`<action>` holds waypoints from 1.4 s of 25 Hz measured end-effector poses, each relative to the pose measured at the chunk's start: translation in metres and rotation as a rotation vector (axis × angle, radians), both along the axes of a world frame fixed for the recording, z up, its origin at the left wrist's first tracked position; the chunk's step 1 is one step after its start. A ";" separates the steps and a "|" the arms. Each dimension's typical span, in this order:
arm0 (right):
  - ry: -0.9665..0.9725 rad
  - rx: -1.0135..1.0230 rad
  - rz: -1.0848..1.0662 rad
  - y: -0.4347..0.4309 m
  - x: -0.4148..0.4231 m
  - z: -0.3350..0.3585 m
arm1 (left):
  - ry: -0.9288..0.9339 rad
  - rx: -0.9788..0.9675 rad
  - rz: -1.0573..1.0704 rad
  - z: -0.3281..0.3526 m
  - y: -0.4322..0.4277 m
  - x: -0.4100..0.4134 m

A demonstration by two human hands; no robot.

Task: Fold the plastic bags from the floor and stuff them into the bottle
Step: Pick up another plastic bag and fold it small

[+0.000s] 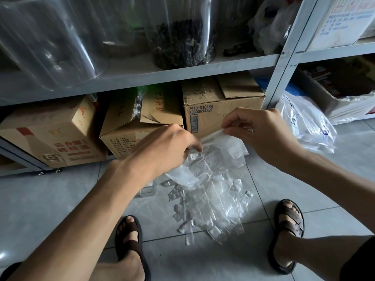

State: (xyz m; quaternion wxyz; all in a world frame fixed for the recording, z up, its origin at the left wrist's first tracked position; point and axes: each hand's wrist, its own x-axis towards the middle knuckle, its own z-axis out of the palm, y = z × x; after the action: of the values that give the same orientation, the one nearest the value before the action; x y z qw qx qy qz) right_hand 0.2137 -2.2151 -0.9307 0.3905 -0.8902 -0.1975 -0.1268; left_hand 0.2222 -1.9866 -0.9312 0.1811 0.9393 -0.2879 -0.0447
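Still early days, probably; nothing's been properly folded or stuffed yet, and the bottle can't be made out for sure; one clear plastic bag (215, 191) is held up over the tiled floor (60, 199), its top edge pinched by the left hand (168, 142) and the right hand (261, 130); it's see-through, crinkly, hanging loose; another bag (308, 126) is seen lying by the shelf post (281, 63).

Dim, soft indoor light, wide-angle view.
Pale glare sits on the clear containers (50, 47) and the plastic bag (213, 179); the shelf rail (142, 77) bends toward the edges; top corners are blurred.
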 end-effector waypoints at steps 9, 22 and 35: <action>-0.054 -0.026 0.015 0.006 -0.001 -0.005 | -0.123 0.011 0.027 -0.002 0.004 0.003; -0.030 0.124 0.183 0.028 -0.023 0.003 | -0.132 -0.272 0.021 0.014 0.008 -0.003; 0.303 0.158 0.151 0.022 -0.004 -0.013 | 0.032 -0.365 -0.043 0.018 0.003 -0.011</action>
State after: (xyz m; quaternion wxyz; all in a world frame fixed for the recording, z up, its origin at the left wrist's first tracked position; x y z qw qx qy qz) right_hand 0.2093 -2.1931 -0.9434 0.4929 -0.8483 -0.1922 0.0232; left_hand 0.2111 -1.9840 -0.9128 0.3522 0.8836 -0.3084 -0.0106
